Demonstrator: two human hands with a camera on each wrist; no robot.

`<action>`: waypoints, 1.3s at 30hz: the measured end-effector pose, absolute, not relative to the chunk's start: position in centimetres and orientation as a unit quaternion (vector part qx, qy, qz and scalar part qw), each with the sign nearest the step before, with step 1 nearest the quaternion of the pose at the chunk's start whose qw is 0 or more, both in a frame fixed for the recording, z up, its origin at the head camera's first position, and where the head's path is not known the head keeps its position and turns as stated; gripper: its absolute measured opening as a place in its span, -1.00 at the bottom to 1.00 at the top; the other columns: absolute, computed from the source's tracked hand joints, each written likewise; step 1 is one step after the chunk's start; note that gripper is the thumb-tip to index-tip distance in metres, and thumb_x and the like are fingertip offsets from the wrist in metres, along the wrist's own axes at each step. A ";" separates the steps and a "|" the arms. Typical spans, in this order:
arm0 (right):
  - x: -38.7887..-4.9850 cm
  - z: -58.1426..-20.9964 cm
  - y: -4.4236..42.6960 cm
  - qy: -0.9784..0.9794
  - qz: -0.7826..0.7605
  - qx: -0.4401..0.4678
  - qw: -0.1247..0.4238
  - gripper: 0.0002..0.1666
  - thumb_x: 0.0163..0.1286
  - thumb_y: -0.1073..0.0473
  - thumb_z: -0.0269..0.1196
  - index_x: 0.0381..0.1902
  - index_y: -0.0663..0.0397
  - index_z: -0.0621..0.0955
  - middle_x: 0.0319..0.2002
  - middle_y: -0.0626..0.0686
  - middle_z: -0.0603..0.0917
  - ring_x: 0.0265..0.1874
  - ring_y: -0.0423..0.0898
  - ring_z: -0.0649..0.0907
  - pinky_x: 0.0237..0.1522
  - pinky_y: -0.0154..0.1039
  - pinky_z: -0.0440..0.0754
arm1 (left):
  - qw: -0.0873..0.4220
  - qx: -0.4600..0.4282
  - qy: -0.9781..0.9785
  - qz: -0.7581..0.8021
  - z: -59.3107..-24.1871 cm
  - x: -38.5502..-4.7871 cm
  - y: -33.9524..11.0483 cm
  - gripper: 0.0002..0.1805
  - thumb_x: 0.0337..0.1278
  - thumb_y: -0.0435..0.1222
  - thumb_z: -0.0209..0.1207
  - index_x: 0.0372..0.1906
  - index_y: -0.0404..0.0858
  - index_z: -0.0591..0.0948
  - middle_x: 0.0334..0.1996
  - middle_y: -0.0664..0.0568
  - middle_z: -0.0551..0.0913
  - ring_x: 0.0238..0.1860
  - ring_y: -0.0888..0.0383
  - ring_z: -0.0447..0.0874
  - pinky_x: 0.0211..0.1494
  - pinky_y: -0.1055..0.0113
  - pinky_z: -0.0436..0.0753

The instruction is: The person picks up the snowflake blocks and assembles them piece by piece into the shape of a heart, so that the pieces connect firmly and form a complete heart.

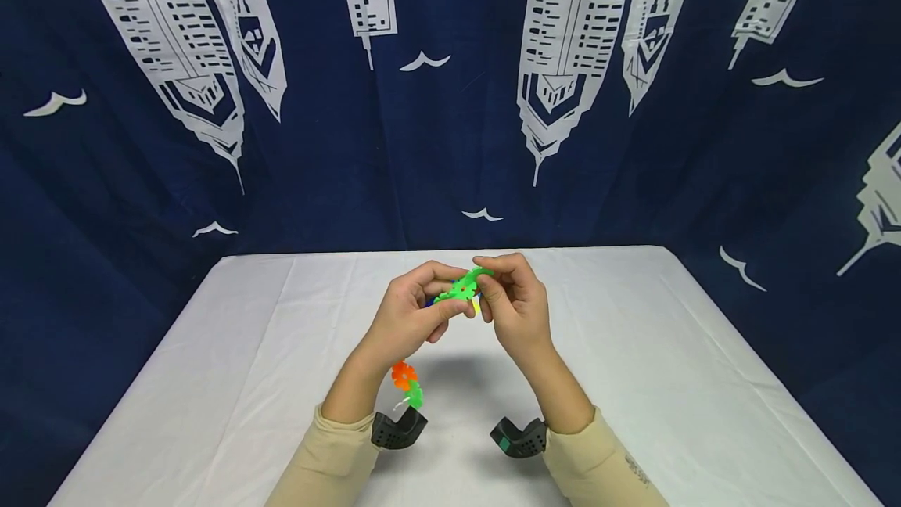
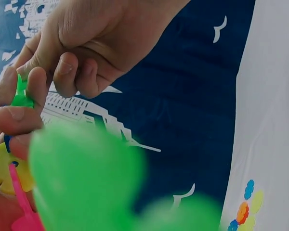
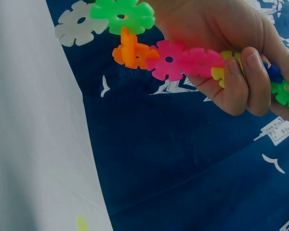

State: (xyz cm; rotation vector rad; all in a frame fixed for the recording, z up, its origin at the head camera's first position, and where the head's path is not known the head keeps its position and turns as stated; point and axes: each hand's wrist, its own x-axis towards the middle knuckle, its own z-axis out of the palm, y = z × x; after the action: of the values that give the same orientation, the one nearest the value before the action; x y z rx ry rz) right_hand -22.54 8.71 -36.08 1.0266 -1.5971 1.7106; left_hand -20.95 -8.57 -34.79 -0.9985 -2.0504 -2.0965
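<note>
Both left hand [image 1: 410,308] and right hand [image 1: 519,305] gripped the disc chain [image 1: 463,288] (probably light, rather stiff, best held by rims) above the table [image 1: 647,366].

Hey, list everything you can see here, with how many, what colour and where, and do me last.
Table: 1, white, lower half of the head view
Backdrop: 1, dark blue with white print, behind the table
Loose flower-shaped pieces: at least 5, blue, yellow and orange, on the table
Chain of flower-shaped pieces: 1, white, green, orange, pink, yellow and blue, raised above the table
Green piece: 1, green, near the chain's upper end; can't tell if joined
Wrist devices: 2, black, one per wrist
Sleeves: 2, beige, on the forearms
Left hand: 1, bare, holding the chain
Right hand: 1, bare, pinching the green piece
</note>
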 end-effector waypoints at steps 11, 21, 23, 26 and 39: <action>-22.6 -35.3 10.3 -0.698 0.549 0.376 0.265 -0.78 0.31 0.50 0.24 -0.11 0.24 0.58 -0.43 0.12 0.62 -0.65 -0.12 0.51 -0.57 -0.37 0.54 | 0.009 -0.313 -0.694 -0.649 -34.8 -21.3 -8.5 -0.67 0.24 -0.45 0.25 0.06 -0.27 0.49 -0.29 -0.30 0.75 -0.73 0.14 0.38 -0.61 0.44 0.43; -22.5 -34.5 11.4 -0.716 0.544 0.370 0.234 -0.80 0.25 0.52 0.30 -0.23 0.24 0.57 -0.38 0.14 0.65 -0.58 -0.17 0.54 -0.53 -0.38 0.55 | 0.008 -0.296 -0.726 -0.620 -35.1 -21.6 -8.7 -0.49 0.26 -0.41 0.25 0.26 -0.21 0.38 -0.14 -0.18 0.71 -0.54 -0.02 0.61 -0.57 0.42 0.49; -22.6 -34.4 11.6 -0.706 0.555 0.363 0.247 -0.80 0.24 0.54 0.30 -0.23 0.27 0.56 -0.35 0.14 0.67 -0.57 -0.18 0.57 -0.52 -0.38 0.56 | 0.015 -0.292 -0.734 -0.614 -35.0 -21.7 -8.8 -0.51 0.27 -0.39 0.25 0.26 -0.21 0.40 -0.12 -0.17 0.73 -0.47 0.07 0.65 -0.52 0.42 0.50; -22.6 -34.2 12.1 -0.690 0.571 0.348 0.277 -0.80 0.23 0.57 0.28 -0.22 0.34 0.54 -0.30 0.02 0.70 -0.57 -0.22 0.63 -0.52 -0.40 0.57 | 0.034 -0.272 -0.743 -0.611 -35.1 -21.8 -8.9 -0.55 0.30 -0.36 0.24 0.25 -0.18 0.44 -0.14 -0.15 0.74 -0.36 0.14 0.66 -0.40 0.43 0.54; -23.1 -33.5 13.5 -0.586 0.651 0.285 0.390 -0.81 0.28 0.59 0.21 -0.23 0.64 0.41 -0.25 -0.13 0.73 -0.65 -0.27 0.60 -0.57 -0.51 0.52 | -0.025 -0.153 -0.747 -0.647 -36.0 -23.4 -9.8 -0.58 0.44 -0.19 0.11 0.31 -0.14 0.41 0.12 -0.14 0.67 -0.02 0.10 0.71 0.15 0.24 0.68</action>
State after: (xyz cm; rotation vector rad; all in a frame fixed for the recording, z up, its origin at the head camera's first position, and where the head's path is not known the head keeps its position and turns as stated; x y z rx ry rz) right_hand -23.07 13.51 -33.55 0.7231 -1.4882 1.6541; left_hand -23.41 -9.77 -36.04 -0.4882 -2.3834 -2.0650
